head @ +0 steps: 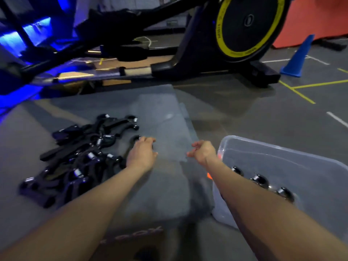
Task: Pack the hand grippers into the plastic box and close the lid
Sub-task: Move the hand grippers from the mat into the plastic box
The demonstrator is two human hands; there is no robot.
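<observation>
Left hand [142,152] grip curled onto a hand gripper [136,138] beside the pile [79,157]; right hand [203,150] loose, empty. Mid-packing; next, carry it to the plastic box [282,153].

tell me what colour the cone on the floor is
The cone is blue; the head view shows it at the upper right, beside the exercise machine.
</observation>
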